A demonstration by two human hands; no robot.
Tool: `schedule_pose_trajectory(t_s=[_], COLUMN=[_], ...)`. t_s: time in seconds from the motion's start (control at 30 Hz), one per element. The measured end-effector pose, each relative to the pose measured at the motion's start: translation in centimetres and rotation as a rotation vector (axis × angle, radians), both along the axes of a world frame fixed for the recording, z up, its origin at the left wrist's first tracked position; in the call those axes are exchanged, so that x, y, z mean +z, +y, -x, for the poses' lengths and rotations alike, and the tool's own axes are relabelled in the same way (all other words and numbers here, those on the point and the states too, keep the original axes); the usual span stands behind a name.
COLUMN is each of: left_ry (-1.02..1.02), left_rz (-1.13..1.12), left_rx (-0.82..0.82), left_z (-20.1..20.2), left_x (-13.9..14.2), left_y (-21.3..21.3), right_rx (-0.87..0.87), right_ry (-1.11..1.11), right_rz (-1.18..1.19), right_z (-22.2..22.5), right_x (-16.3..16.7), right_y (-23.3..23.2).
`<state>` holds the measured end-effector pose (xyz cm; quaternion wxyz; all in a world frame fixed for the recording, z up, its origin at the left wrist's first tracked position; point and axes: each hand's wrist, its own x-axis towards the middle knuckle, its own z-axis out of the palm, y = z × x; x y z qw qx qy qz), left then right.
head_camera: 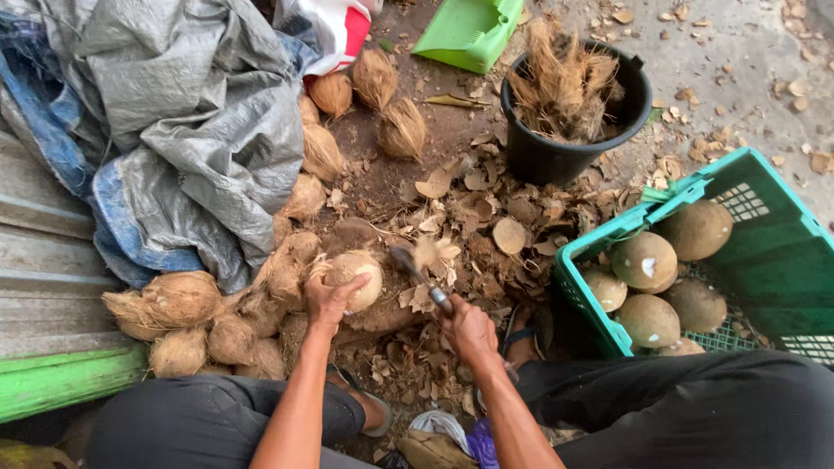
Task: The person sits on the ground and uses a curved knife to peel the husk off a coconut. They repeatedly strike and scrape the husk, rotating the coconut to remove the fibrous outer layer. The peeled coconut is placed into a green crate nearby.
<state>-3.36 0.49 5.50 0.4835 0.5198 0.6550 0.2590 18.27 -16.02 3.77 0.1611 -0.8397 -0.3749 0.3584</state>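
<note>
Near centre, the left hand (326,300) clasps a husked coconut (354,278), the right hand (467,328) fists a blade (420,276) beside it, a red-and-white sack (334,30) far back, a green crate (738,260) hemming the right.

The coconut (354,280) is round and pale tan, most of its husk stripped away, with ragged brown fibres clinging to its left side. It sits on the husk-littered ground beside a heap of unpeeled ones. The knife (421,276) has a dark blade angled up-left, its tip just beside the coconut.
</note>
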Motion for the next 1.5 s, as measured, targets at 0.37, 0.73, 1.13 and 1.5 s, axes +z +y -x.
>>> schedule_pose_trajectory(t_s=[0.37, 0.73, 1.13, 1.5], left_ry=[0.141, 0.317, 0.237, 0.043], left_rz=[-0.458, -0.114, -0.198, -0.032], left_rx=[-0.108, -0.035, 0.006, 0.068], left_z=[-2.1, -3.8, -4.2, -5.1], left_x=[-4.6, -6.0, -6.2, -5.5], left_y=[0.1, 3.2, 2.4, 2.0], right_rx=[-0.436, -0.076, -0.112, -0.149], right_ry=[0.357, 0.499, 0.588, 0.546], right_rz=[-0.234, -0.199, -0.175, -0.033], right_z=[-5.9, 3.8, 4.5, 4.9], right_x=[5.7, 4.0, 3.1, 5.3], right_y=[0.8, 1.6, 1.7, 2.1])
